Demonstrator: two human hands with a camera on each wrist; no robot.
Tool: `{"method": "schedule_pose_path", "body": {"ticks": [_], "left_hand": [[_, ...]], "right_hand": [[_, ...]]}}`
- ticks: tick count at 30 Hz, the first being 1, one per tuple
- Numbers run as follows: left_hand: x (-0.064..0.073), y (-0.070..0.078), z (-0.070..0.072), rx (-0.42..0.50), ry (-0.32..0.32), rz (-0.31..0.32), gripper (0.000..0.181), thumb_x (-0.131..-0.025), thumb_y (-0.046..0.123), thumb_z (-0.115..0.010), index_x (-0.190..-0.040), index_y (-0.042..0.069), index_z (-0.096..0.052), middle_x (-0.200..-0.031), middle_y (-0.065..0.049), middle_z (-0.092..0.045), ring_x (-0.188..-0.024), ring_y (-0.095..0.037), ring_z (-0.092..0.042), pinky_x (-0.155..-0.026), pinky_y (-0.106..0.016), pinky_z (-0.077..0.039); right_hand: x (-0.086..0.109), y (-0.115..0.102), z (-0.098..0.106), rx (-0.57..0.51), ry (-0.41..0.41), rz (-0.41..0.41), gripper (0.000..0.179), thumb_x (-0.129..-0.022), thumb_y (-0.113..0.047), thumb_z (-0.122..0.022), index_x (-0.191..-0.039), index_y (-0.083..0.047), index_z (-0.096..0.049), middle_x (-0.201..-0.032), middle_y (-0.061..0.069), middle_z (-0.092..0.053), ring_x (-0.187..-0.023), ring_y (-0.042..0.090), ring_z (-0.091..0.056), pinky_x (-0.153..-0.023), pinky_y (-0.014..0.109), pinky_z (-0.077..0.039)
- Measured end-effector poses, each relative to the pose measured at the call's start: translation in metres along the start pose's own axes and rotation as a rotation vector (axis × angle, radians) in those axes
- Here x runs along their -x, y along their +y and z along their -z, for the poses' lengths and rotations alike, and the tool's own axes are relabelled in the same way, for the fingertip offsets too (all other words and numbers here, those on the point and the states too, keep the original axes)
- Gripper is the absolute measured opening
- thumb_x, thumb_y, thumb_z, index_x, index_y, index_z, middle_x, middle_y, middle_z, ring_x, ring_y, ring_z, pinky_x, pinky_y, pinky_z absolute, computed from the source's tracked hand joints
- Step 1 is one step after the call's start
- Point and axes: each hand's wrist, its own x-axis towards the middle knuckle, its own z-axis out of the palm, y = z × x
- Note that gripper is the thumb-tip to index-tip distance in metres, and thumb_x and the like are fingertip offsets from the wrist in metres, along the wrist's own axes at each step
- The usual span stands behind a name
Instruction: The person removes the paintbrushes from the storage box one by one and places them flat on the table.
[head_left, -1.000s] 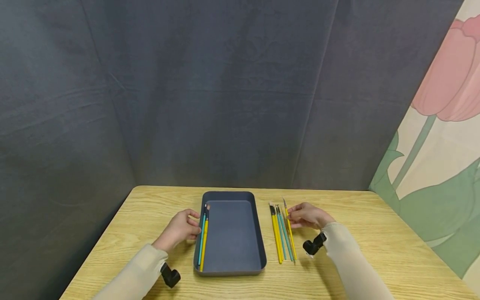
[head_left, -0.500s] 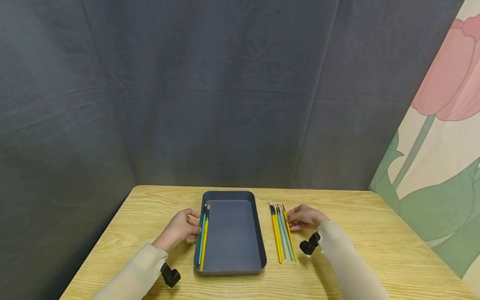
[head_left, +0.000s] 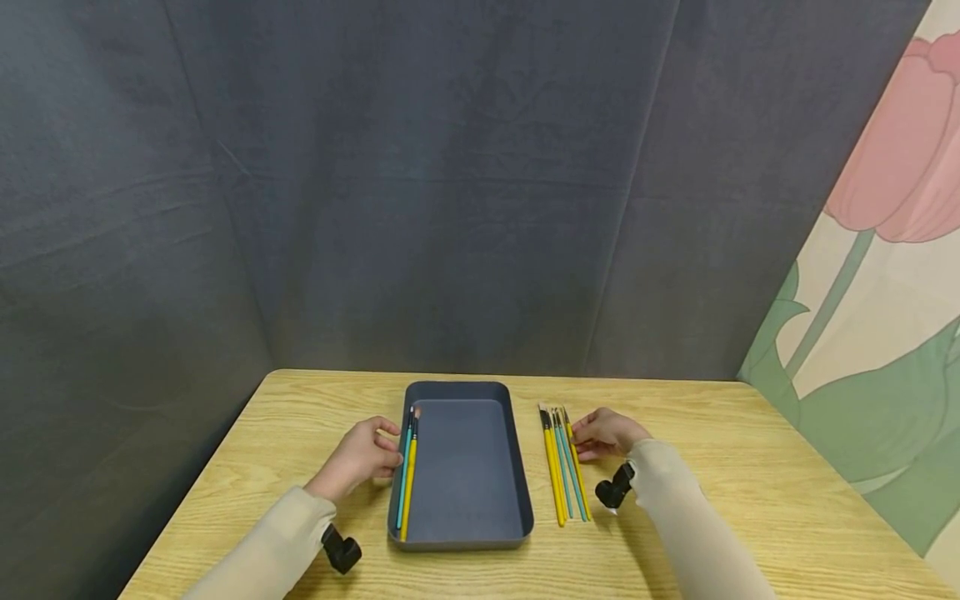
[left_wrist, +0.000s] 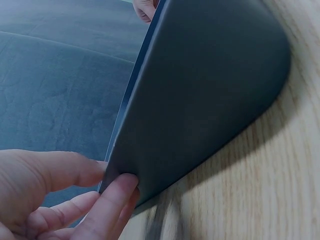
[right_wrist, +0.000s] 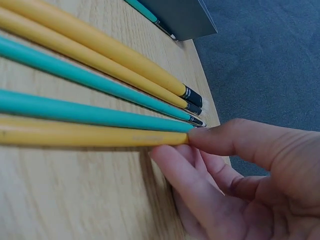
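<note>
A dark curtain [head_left: 420,192] backs the site, with a flower-printed panel [head_left: 870,333] on the right. Wooden table [head_left: 262,450]: bears all items under review. Dark tray [head_left: 465,475]: lies flat near the middle of the table, most of its floor bare. Left hand [head_left: 360,454]: pinches the tray's left rim, thumb at the edge and fingers against the outer wall. Right hand [head_left: 606,433]: grips one brush between thumb and fingers, at the row right of the tray.

Brushes, seven counted. Two are in the tray, a yellow brush [head_left: 408,492] and a slimmer blue-green brush [head_left: 403,483], side by side along the left wall, bristles away from the person. Five are outside it: a thick yellow brush [right_wrist: 100,41], a thinner yellow one, two teal brushes [right_wrist: 90,114] and, at the row's outer end, the gripped yellow brush [right_wrist: 100,134]. Progress is judged partial: two brushes placed in the tray, five outside; the row itself appears nearly even, its held end not yet released.
</note>
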Motion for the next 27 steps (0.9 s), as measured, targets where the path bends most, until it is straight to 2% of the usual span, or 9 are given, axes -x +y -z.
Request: {"method": "schedule_pose_path", "body": {"ticks": [7, 27], "left_hand": [[0.0005, 0.0000, -0.0006, -0.016, 0.005, 0.012, 0.038, -0.082, -0.011, -0.067, -0.117, -0.004, -0.053, -0.091, -0.016, -0.059, -0.073, -0.020, -0.063, -0.065, -0.036, -0.060], [-0.0014, -0.0008, -0.0012, -0.023, 0.010, -0.002, 0.037, -0.082, -0.010, -0.067, -0.116, -0.004, -0.054, -0.092, -0.016, -0.059, -0.073, -0.020, -0.063, -0.064, -0.035, -0.059]], "right_hand": [[-0.0007, -0.0006, -0.0014, 0.006, 0.008, -0.014, 0.018, -0.090, 0.006, -0.058, -0.108, 0.009, -0.054, -0.080, 0.007, -0.060, -0.065, 0.012, -0.063, -0.066, 0.027, -0.060], [-0.0013, -0.0004, 0.0007, 0.015, -0.003, -0.022, 0.017, -0.092, 0.003, -0.058, -0.108, 0.009, -0.055, -0.080, 0.009, -0.061, -0.066, 0.013, -0.064, -0.067, 0.029, -0.060]]}}
